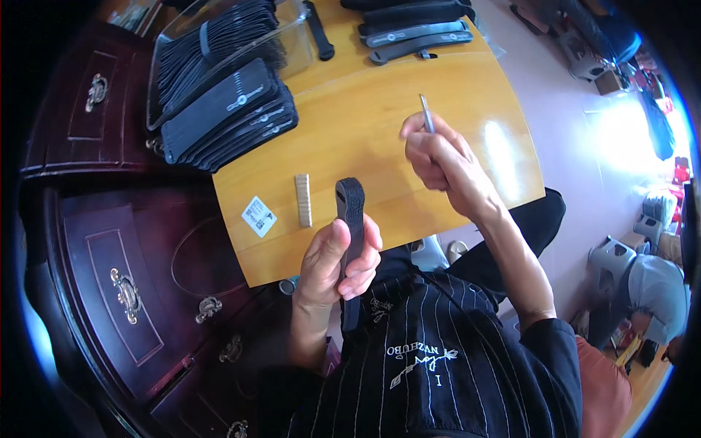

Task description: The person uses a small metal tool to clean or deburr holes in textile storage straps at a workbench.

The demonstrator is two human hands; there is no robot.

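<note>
My left hand (325,270) is closed around a black fabric strap (351,204) that bends over in a loop at its top end. The strap stands upright above the near edge of the wooden table (365,139), its tail hanging below my fingers. Off to the right, my right hand (449,164) grips a slim silver metal tool (427,115) with its thin tip pointing up and away; its exact kind is not clear. The two hands are apart. Left of the strap lie a ribbed beige strip (304,201) and a white printed label (259,217).
A clear plastic bin (297,51) full of black straps stands at the far left, with a fanned stack of straps (226,109) before it. More straps (420,47) lie at the back. Dark wooden drawers (120,292) flank the left; a person (657,296) bends over at far right.
</note>
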